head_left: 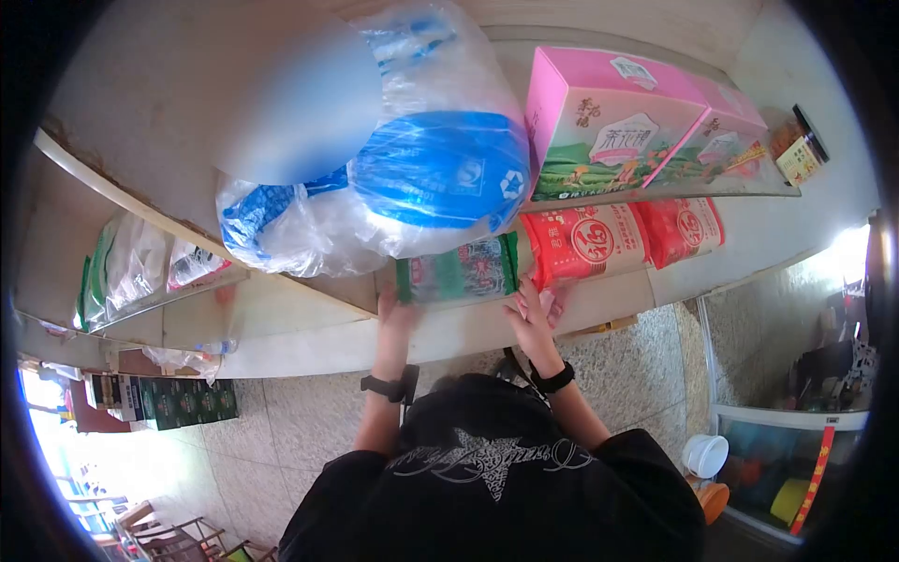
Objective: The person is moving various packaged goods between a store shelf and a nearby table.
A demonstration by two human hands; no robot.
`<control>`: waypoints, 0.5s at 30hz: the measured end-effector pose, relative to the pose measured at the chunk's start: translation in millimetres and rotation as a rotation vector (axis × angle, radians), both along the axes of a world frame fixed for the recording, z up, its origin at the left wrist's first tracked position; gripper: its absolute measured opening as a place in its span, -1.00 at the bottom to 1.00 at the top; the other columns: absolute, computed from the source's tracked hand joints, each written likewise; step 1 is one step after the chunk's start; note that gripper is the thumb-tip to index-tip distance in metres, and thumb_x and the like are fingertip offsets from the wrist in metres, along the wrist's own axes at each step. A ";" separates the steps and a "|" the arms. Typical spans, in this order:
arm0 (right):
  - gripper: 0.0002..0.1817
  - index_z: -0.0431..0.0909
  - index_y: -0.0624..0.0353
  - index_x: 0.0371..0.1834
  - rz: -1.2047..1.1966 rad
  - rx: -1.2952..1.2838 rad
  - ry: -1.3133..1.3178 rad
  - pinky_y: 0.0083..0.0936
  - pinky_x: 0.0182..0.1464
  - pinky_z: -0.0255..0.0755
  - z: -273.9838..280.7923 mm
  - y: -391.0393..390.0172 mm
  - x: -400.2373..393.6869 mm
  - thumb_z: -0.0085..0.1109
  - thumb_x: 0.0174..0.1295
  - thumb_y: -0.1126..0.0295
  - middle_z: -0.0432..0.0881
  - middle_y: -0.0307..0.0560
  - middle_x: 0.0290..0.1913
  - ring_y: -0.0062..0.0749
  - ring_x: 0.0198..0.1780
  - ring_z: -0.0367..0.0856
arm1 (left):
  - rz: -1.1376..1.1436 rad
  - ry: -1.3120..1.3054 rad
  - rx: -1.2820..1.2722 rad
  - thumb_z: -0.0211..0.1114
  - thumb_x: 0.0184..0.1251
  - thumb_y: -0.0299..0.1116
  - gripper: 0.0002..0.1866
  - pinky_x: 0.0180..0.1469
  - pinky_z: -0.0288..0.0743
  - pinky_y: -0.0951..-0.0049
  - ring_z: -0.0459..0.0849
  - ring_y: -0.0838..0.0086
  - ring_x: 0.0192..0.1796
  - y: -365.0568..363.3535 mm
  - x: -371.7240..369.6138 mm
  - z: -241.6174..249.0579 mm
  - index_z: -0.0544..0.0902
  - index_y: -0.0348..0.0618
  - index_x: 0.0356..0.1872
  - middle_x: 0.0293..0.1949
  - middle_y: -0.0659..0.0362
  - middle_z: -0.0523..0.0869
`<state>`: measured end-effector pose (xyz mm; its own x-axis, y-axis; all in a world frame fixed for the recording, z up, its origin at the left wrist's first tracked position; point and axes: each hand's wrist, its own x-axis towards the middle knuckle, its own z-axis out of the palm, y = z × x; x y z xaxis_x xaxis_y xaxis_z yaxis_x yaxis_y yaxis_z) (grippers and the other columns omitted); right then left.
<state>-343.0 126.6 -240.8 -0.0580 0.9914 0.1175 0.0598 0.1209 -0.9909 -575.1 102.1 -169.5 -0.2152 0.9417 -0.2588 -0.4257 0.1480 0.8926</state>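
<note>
A green-edged packet [459, 270] with a see-through middle lies on the shelf, between my two hands. My left hand [397, 323] is at its left end, its fingers smeared by motion. At the right end, my right hand [532, 323] has its fingers stretched and apart, fingertips close to the packet's edge. Just beside those fingers shows a small pink and red piece of wrapping [554, 305]. Two red packets with round white emblems lie to the right, the nearer red packet [590, 245] close to my right fingertips.
Behind the green packet bulges a large clear and blue plastic bag [440, 173]. Pink boxes [609, 122] stand at the back right, near a dark-lidded jar [799, 150]. Bagged goods [136, 262] fill a left shelf. A white bucket [705, 455] stands at the lower right.
</note>
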 end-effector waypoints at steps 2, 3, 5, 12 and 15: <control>-0.24 0.01 0.38 0.34 -0.008 -0.096 0.054 -0.40 0.29 0.10 10.6 0.4 1.5 0.18 0.09 0.45 0.18 0.16 0.31 -0.18 0.32 0.19 | -0.008 0.021 -0.015 0.07 0.19 -0.42 -0.32 0.13 0.26 0.47 0.41 0.51 0.05 2.0 -4.3 -7.5 0.06 -0.23 0.36 0.11 0.11 0.37; -0.24 0.03 0.36 0.33 -0.021 -0.195 0.108 -0.43 0.25 0.16 14.4 0.4 1.4 0.21 0.08 0.45 0.22 0.13 0.28 -0.20 0.28 0.24 | -0.021 0.043 -0.033 0.08 0.19 -0.40 -0.34 0.11 0.27 0.47 0.42 0.50 0.04 3.0 -8.1 -9.7 0.12 -0.23 0.34 0.07 0.13 0.42; -0.26 0.09 0.36 0.30 -0.034 -0.151 0.066 -0.45 0.22 0.20 -10.5 4.3 3.4 0.23 0.06 0.43 0.26 0.12 0.24 -0.22 0.26 0.27 | -0.094 0.064 -0.038 0.10 0.19 -0.39 -0.37 0.10 0.27 0.47 0.44 0.51 0.02 4.1 -19.3 -12.2 0.18 -0.24 0.32 0.02 0.15 0.47; -0.41 0.34 0.30 0.17 -0.074 -0.188 -0.198 -0.63 -0.05 0.27 38.4 -19.3 -11.4 0.29 0.04 0.42 0.43 -0.22 -0.13 -0.54 -0.14 0.39 | -0.188 0.287 -0.059 0.05 0.15 -0.48 -0.53 -0.07 0.35 0.54 0.50 0.53 -0.13 -8.9 -22.1 2.2 0.37 -0.32 0.16 -0.09 0.16 0.57; -0.46 0.34 0.28 0.15 -0.213 -0.056 -0.191 -0.57 0.02 0.25 7.4 -22.8 -16.3 0.24 0.08 0.41 0.46 -0.19 -0.09 -0.49 -0.05 0.38 | -0.318 0.201 0.030 0.09 0.18 -0.47 -0.59 0.07 0.33 0.49 0.52 0.46 -0.01 -13.3 -30.6 -15.1 0.43 -0.31 0.09 -0.06 0.15 0.59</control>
<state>-359.3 103.8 -233.3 0.1363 0.9883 0.0689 0.2643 0.0308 -0.9640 -605.8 88.8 -184.6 0.0457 0.9762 -0.2121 -0.1786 0.2169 0.9597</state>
